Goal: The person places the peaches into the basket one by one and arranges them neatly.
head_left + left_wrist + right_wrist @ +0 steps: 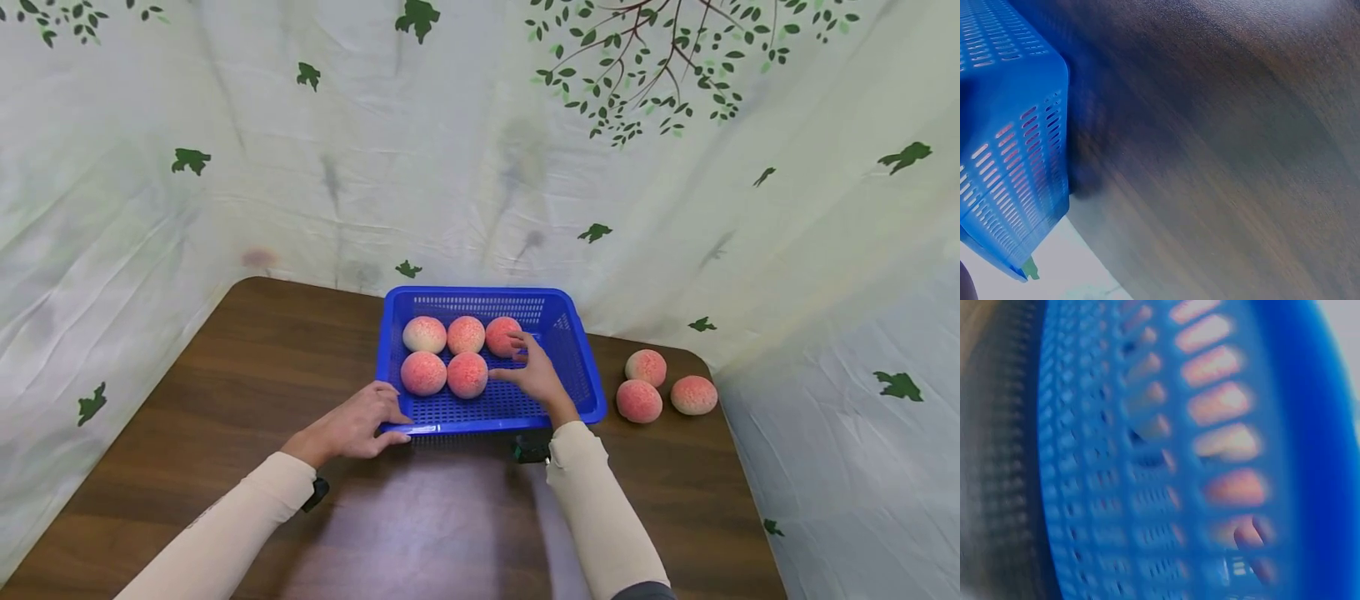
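A blue plastic basket (491, 424) with slotted walls stands at the back middle of the table. Several pink-and-cream peaches (424, 372) lie inside it, mostly toward its left. My left hand (358, 423) grips the basket's front left corner, thumb outside the rim and fingers over it. Inside the basket, my right hand (538, 375) has thumb and fingers spread apart beside the back right peach (501, 337), its fingertips partly covering that peach. The thumb tip is close to the front right peach (467, 375); whether they touch I cannot tell.
To the right of the basket, three more peaches (640, 402) sit on the brown wooden table (300, 350). A pale curtain (465, 167) with leaf prints hangs behind and beside the table. In the right wrist view, the basket's wall (1297, 456) fills much of the frame, blurred.
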A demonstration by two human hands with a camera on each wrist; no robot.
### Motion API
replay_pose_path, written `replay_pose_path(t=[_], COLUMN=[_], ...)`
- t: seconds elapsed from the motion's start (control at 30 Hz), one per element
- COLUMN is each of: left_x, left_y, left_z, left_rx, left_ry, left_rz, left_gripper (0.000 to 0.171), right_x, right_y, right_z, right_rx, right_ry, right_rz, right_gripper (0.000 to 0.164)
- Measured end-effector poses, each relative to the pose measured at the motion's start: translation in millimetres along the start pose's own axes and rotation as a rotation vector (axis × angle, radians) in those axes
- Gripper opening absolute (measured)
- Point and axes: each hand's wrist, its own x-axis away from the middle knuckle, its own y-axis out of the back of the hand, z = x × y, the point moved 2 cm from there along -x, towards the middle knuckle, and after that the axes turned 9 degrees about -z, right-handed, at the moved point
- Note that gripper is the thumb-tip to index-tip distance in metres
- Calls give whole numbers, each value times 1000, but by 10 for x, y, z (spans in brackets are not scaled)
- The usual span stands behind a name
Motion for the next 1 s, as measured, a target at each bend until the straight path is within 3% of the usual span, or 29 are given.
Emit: replay_pose_path(t=[0.4, 0.67, 1.0], left_x=[20, 12, -14], left_y=[1, 17, 11], left_z=[6, 8, -20], left_rx=[3, 2, 7], left_ry=[9, 18, 46], left_rz=[12, 10, 34], left_gripper=[22, 21, 22], right_x=[67, 69, 252], right_y=[474, 675, 936], right_z=[-151, -283, -155], right_rx=[-156, -245, -368], right_ry=[18, -2, 38], right_rz=[-70, -135, -185], right_gripper=[61, 60, 55])
